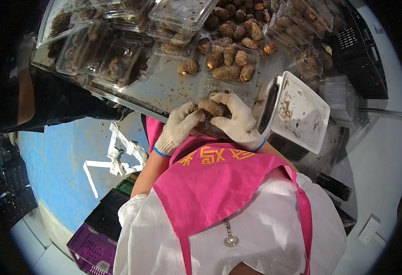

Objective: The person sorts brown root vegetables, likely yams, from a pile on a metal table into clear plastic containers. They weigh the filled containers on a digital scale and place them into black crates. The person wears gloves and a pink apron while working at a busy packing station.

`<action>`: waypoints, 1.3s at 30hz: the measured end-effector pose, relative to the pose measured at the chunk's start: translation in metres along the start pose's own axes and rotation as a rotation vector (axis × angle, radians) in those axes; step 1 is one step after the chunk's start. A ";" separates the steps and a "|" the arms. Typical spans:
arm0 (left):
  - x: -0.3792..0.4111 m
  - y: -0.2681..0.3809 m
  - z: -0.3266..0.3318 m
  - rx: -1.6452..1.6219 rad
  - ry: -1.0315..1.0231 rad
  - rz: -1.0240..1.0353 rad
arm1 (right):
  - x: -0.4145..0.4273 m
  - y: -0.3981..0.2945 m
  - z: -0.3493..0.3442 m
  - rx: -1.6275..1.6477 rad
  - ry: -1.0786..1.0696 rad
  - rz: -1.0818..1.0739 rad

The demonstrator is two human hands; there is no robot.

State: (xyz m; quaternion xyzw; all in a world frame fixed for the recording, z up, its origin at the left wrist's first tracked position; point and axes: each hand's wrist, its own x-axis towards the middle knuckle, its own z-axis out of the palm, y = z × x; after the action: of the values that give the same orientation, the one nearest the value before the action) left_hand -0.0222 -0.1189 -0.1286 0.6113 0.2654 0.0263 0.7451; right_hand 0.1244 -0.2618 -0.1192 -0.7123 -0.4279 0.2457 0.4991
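Both my hands wear cream knitted gloves with blue cuff edges. My left hand [178,128] and my right hand [237,118] grip a brown, rough-skinned taro corm [211,107] between them, close to the near table edge. Just beyond lies an open clear plastic clamshell box [256,68] holding several taro corms [226,73]. Its flat lid [221,88] seems to extend towards me and is partly hidden by my hands. One loose taro corm [188,67] rests on the metal table [163,89] to the left of the box.
Right of my hands, a soiled white tray [300,113] sits on a scale. Filled clamshell boxes [180,17] are stacked at the far left, near a taro pile [235,13]. Empty clear boxes [340,96] and a black crate [359,58] stand right. Another person [60,99] stands left.
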 end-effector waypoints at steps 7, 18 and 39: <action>0.005 -0.013 -0.001 -0.085 0.028 -0.116 | 0.003 -0.003 -0.002 -0.213 -0.068 -0.242; 0.003 -0.019 -0.002 -0.162 0.074 0.149 | -0.002 -0.006 -0.001 0.273 -0.095 0.213; -0.004 0.020 0.001 0.459 0.033 -0.015 | -0.003 0.003 -0.007 0.166 -0.205 0.103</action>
State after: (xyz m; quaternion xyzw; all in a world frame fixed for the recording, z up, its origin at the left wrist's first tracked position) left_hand -0.0191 -0.1159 -0.1086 0.7622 0.2811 -0.0306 0.5823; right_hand 0.1292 -0.2679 -0.1193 -0.6608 -0.4176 0.3770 0.4968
